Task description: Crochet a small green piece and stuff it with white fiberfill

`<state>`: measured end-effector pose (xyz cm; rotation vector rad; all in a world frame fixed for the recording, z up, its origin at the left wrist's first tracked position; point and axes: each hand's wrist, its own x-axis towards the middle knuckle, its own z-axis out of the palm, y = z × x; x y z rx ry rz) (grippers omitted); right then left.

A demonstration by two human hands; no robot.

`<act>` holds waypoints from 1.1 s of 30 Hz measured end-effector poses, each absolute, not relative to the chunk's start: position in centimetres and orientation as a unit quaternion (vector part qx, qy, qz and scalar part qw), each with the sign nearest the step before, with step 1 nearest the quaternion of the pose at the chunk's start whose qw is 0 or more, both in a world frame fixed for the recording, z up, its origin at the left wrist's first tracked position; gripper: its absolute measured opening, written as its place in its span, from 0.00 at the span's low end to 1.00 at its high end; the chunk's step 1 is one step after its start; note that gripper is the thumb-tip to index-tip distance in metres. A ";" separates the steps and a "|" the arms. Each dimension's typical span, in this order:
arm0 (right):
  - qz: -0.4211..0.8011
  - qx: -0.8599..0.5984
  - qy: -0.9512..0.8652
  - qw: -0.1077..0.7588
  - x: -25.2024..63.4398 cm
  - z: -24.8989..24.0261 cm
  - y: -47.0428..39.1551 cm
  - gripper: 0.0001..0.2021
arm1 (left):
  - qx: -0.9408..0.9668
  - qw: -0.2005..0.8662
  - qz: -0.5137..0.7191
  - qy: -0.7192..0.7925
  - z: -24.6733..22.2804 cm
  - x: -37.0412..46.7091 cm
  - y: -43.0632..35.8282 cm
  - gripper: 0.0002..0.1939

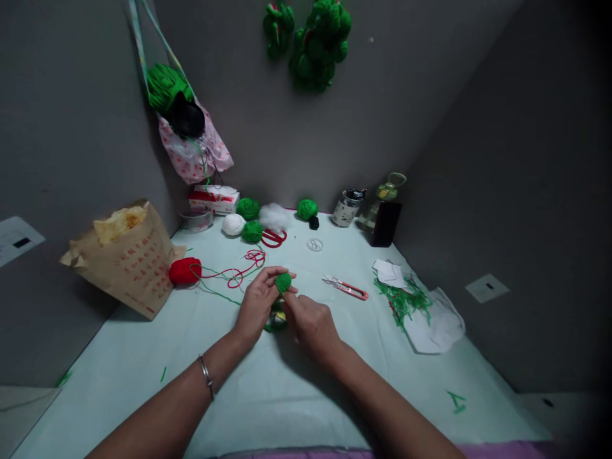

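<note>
A small green crochet piece (284, 283) is held between the thumb and fingers of my left hand (261, 296). My right hand (310, 322) is closed in a pinch just below and right of the piece, its fingertips close against it. Whatever those fingers grip is hidden. Beneath both hands a dark green ring-like thing (276, 326) with a yellowish patch lies on the table, partly covered. A thin green yarn strand (217, 293) runs from the left toward my left hand.
Thread snips (347, 287) lie right of my hands. Green yarn scraps (406, 299) and white paper (435, 328) are farther right. A red yarn ball (185, 271) and paper bag (138, 268) stand left. Yarn balls (248, 208), red-handled scissors (274, 239) and a phone (386, 224) are behind.
</note>
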<state>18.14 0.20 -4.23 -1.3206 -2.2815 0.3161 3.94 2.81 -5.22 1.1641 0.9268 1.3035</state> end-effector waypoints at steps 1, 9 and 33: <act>0.106 -0.489 -0.833 0.237 18.2 -4.3 0.2 0.12 | 0.501 0.553 0.540 0.391 -5.2 3.8 2.9 0.14; 0.137 -0.543 -0.804 0.200 21.0 -3.4 1.7 0.13 | 0.641 0.524 0.380 0.411 -3.8 2.5 4.9 0.21; 0.216 -0.583 -0.727 0.291 16.1 -4.9 30.0 0.17 | 0.846 0.071 0.137 0.511 -1.9 2.0 29.4 0.19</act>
